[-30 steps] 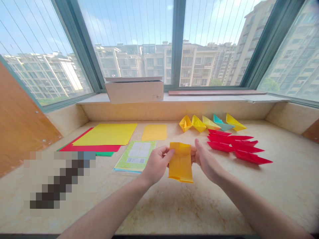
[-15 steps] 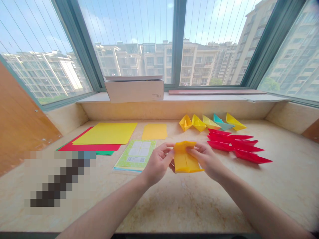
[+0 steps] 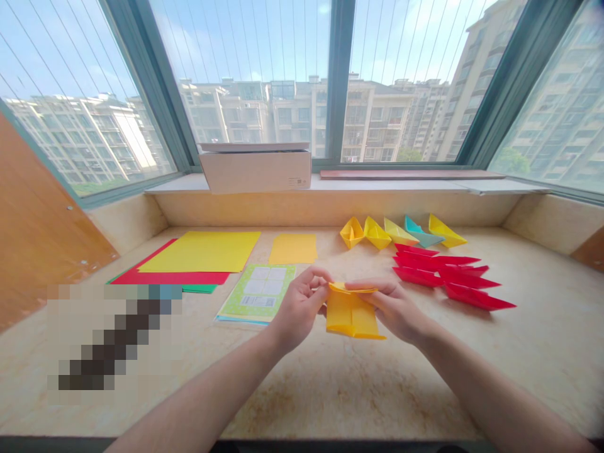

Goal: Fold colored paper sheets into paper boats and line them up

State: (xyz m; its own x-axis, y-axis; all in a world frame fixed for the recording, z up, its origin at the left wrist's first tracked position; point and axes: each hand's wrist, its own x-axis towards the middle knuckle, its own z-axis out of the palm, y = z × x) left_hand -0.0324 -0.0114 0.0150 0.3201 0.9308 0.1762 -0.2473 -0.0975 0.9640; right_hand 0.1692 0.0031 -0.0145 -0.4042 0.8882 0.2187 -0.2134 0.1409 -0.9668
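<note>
A partly folded piece of orange-yellow paper (image 3: 350, 313) hangs above the stone counter (image 3: 330, 384), held by both hands at its top edge. My left hand (image 3: 297, 308) pinches the top left corner. My right hand (image 3: 394, 308) grips the top right, fingers laid along the upper fold. The paper's lower part flares out toward the counter.
Several folded paper boats (image 3: 399, 233) and red folded boats (image 3: 448, 277) lie at the right back. Flat coloured sheets (image 3: 198, 255), a small orange sheet (image 3: 292, 249) and a green printed packet (image 3: 257, 292) lie left. A cardboard box (image 3: 255, 168) sits on the window sill.
The paper went from hanging long and flat to shorter and wider. Both hands have shifted along its top edge, opening the fold, and lowered it slightly.
</note>
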